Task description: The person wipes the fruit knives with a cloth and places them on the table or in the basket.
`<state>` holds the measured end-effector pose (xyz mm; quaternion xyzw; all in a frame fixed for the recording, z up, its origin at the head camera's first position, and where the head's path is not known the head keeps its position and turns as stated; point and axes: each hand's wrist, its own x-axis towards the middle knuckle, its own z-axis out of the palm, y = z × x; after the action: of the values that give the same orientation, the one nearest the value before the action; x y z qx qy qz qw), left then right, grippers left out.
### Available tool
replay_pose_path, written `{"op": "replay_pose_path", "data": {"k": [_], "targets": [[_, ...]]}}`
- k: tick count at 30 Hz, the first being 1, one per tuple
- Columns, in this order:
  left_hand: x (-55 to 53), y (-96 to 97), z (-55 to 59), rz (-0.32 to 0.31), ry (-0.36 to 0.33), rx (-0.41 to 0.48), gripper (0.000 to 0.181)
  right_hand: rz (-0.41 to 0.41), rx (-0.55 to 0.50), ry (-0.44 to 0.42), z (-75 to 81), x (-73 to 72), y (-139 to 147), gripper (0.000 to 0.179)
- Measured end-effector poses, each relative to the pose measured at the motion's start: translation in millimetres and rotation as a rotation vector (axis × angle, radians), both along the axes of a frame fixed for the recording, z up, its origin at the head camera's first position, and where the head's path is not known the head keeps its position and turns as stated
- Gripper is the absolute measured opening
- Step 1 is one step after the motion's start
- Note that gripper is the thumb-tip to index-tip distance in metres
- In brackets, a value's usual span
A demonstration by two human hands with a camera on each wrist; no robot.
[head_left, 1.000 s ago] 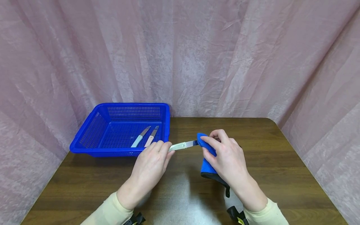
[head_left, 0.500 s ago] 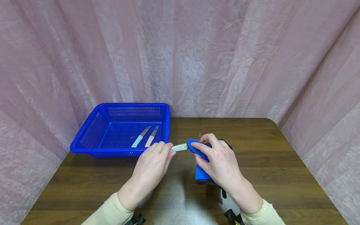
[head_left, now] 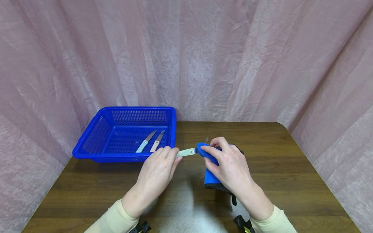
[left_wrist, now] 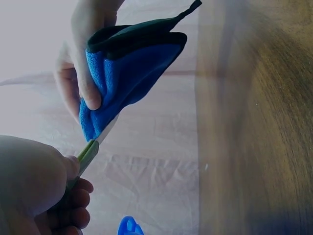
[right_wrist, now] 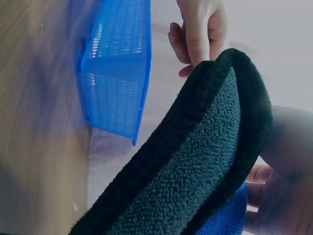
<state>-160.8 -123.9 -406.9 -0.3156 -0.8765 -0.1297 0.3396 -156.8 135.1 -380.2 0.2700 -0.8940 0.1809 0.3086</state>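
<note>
A knife with a pale green handle (head_left: pixel 186 152) is gripped in my left hand (head_left: pixel 158 173), its blade pointing right. My right hand (head_left: pixel 231 165) pinches a folded blue cloth (head_left: pixel 210 176) with dark edging around that blade. In the head view only a short bit of metal shows between handle and cloth; the left wrist view shows more of the blade (left_wrist: pixel 108 128) beside the cloth. The cloth's dark grey side (right_wrist: pixel 195 171) fills much of the right wrist view. Both hands are held above the table.
A blue plastic basket (head_left: pixel 122 157) stands at the back left, just beyond my left hand. In it lie a knife with a light blue handle (head_left: pixel 141 146) and one with a pink handle (head_left: pixel 154 146). Pink curtains (head_left: pixel 204 64) hang behind the wooden table (head_left: pixel 276 168).
The cloth in my right hand slid left along the blade up to the handle, then moved slightly back right, baring a little metal. My left hand and the knife stayed nearly still.
</note>
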Motion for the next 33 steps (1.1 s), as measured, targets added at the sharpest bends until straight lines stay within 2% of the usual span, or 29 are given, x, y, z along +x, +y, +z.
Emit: {"op": "replay_pose_path", "data": {"k": [11, 33], "targets": [[-1.4, -1.8, 1.1, -0.007, 0.023, 0.017, 0.024, -0.052, -0.006, -0.042, 2.4, -2.3, 7, 0.035], [-4.4, -5.8, 3.4, -0.004, 0.019, 0.029, 0.021, -0.137, -0.031, -0.116, 5.2, -10.5, 24, 0.036]]}}
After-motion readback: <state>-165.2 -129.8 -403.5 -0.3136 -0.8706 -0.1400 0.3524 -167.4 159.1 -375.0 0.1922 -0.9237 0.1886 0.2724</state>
